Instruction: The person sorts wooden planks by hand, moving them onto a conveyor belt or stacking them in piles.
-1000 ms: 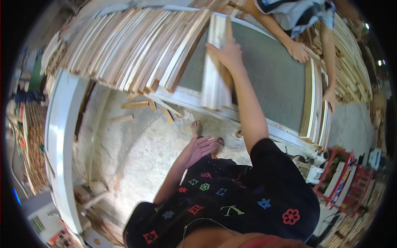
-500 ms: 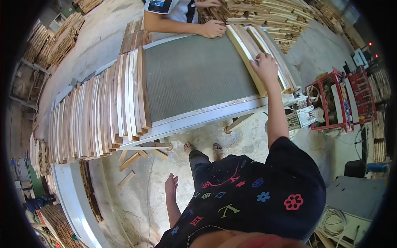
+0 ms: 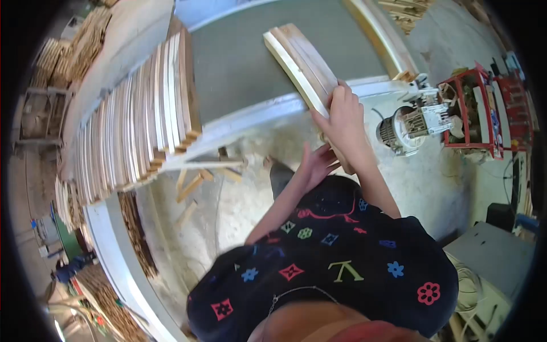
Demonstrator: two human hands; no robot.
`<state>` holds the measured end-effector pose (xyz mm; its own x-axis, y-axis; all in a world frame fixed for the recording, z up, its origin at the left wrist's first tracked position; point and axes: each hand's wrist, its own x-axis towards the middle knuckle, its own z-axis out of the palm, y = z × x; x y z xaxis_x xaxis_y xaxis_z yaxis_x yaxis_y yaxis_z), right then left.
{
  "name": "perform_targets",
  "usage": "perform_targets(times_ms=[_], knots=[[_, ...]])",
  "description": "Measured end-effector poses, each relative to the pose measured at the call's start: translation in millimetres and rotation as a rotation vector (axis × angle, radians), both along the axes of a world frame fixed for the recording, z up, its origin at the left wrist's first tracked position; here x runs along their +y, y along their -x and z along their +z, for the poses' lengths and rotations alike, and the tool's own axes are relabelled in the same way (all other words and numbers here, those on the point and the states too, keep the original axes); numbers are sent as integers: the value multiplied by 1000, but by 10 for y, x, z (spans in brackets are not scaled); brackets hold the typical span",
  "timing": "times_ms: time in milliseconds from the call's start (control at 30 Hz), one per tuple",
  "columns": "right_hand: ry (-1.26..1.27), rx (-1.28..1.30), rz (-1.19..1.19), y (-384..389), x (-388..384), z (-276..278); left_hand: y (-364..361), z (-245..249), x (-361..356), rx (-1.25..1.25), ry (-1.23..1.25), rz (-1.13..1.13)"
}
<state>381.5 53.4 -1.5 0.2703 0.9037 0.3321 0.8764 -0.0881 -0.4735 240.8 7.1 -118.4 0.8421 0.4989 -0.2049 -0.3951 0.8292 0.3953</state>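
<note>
A short stack of wooden boards (image 3: 305, 65) lies at a slant across the front edge of the grey belt table, its near end reaching toward my body. My right hand (image 3: 346, 122) is wrapped over the boards near their near end. Lower down, my left hand (image 3: 316, 166) is at the side of the near end, its fingers spread and partly behind the wood. On the left part of the table stands a long row of boards (image 3: 134, 117) packed side by side.
At the belt's right end lies another board (image 3: 376, 34). A motor (image 3: 399, 131) sits beyond the table's right corner, beside a red rack (image 3: 470, 114). Loose wood pieces (image 3: 191, 187) lie on the floor below. A distant person (image 3: 77, 267) is at the lower left.
My right hand has drawn boards from the belt's right end toward me. My left hand has risen to them. The view has shifted, and the person across the table is out of view.
</note>
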Motion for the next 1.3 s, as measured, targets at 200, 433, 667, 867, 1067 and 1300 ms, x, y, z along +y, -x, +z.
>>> perform_targets(times_ms=[200, 433, 667, 867, 1067, 1300], knots=[[174, 330, 18, 280, -144, 267, -160, 209, 70, -7, 174, 254], [214, 960, 255, -20, -241, -308, 77, 359, -38, 341, 96, 436], [336, 1124, 395, 140, -338, -319, 348, 536, -245, 359, 195, 310], [583, 1114, 377, 152, -267, -70, 552, 232, -371, -39, 313, 439], [549, 1249, 325, 97, -239, -148, 454, 319, -292, -68, 255, 435], [468, 1204, 389, 188, -112, -281, 529, 414, -174, -57, 267, 421]])
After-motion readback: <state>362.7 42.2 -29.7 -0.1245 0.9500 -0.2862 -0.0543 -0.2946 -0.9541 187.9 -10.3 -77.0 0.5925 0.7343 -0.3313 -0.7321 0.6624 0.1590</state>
